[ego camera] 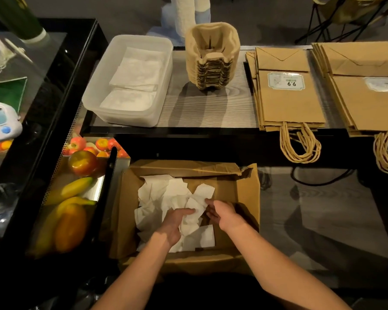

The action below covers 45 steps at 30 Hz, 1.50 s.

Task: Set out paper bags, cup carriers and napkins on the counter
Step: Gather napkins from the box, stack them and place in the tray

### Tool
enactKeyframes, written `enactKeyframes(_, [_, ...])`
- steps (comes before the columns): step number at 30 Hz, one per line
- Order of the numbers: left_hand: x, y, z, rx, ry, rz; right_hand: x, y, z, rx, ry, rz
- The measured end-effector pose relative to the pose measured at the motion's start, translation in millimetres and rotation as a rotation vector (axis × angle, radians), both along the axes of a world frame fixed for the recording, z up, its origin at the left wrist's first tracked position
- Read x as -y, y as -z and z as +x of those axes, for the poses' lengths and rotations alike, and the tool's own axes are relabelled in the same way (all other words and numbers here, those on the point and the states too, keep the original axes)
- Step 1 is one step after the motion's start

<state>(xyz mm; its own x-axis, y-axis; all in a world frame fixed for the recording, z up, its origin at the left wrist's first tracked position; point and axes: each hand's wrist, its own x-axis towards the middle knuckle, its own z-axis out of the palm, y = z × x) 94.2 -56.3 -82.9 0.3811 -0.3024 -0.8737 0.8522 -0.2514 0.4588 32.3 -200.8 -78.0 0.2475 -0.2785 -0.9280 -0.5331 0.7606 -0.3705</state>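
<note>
Loose white napkins [159, 193] lie heaped in an open cardboard box [246, 191] below the counter. My left hand [174, 222] and my right hand [222, 212] are both inside the box, each gripping the same crumpled bunch of napkins [194, 212] between them. On the counter [202, 110] a clear plastic tub [92, 95] holds folded napkins [137, 72]. To its right stands a stack of pulp cup carriers [212, 57]. Two piles of brown paper bags [289, 104] [367, 104] lie flat at the right, handles hanging over the front edge.
A glass display case with bananas, apples and other fruit [76, 189] stands to the left of the box. A white digital timer [0, 124] sits on the case at far left. A black cable [323, 180] runs below the bags.
</note>
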Motion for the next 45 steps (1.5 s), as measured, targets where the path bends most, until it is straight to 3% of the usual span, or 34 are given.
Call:
enactKeyframes(6, [-1.6,-1.3,7.5,-0.018,-0.019,-0.033,-1.5,-9.2,-0.7,0.178,0.017,-0.107])
enactKeyframes(13, [4.2,0.8,6.1,0.053,0.043,0.012,-4.3,-36.9,-14.2,0.34,-0.638,-0.55])
enactKeyframes(16, [6.5,-1.5,4.4,0.042,-0.018,-0.002,-1.9,-40.5,-21.3,0.361,-0.822,-0.594])
enactKeyframes(21, [8.0,-12.5,2.5,0.059,0.003,-0.005,-2.0,-37.2,-21.2,0.351,-0.458,-0.454])
enactKeyframes(26, [6.7,-13.9,1.4,0.063,0.026,-0.011,-2.6,-37.7,-15.6,0.239,-0.643,-0.495])
enactKeyframes(31, [2.7,-21.4,-2.3,0.067,0.051,-0.122,1.2,-36.5,-13.8,0.142,-0.508,-0.5])
enactKeyframes(35, [-2.7,-30.9,-3.1,0.025,0.007,-0.203,7.5,-43.7,-15.6,0.207,-0.475,-0.53])
enactKeyframes(39, [2.1,-10.5,0.0,0.119,0.118,-0.144,5.1,-45.8,-14.9,0.309,-0.498,-0.616])
enactKeyframes(42, [5.2,3.3,1.5,0.151,0.094,-0.119,0.0,-43.5,-14.8,0.328,-0.359,-0.498])
enactKeyframes(45, [5.9,-17.4,0.5,0.128,0.066,-0.106,-1.1,-40.7,-16.2,0.265,-0.351,-0.487])
